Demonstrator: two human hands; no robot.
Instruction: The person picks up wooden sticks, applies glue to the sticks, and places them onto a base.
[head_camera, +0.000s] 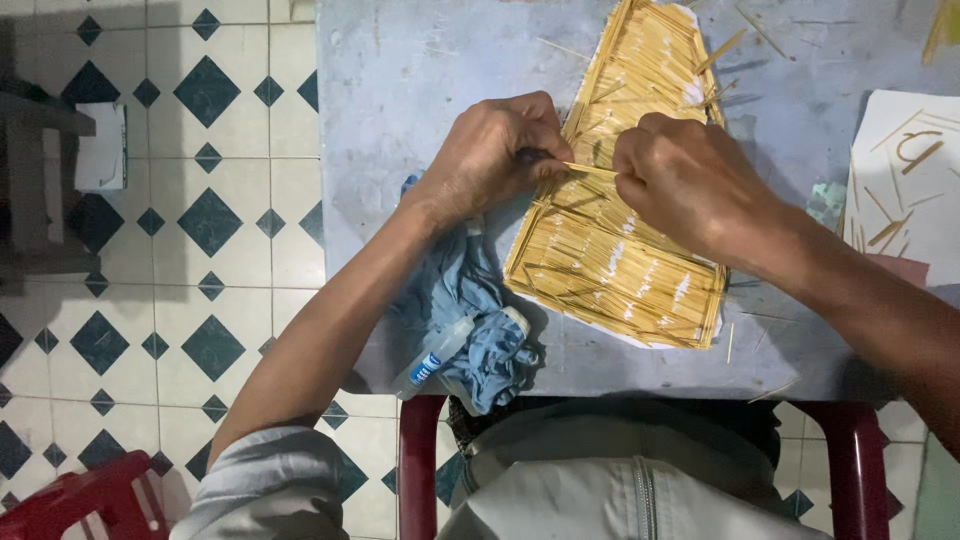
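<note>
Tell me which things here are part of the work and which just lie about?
In use: left hand and right hand pinching a thin stick over the stick-covered panel.
Lying about: glue bottle, blue cloth, paper sheet, loose sticks.

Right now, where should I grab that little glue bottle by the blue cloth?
Grip the glue bottle around its clear middle, coming from the table's near left edge. It lies tilted on its side against the blue cloth, and that side is open, away from both hands.

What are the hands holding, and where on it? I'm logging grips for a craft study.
Both hands pinch one thin straw-coloured stick: the left hand at its left end, the right hand at its right end, over the stick-covered panel.
</note>
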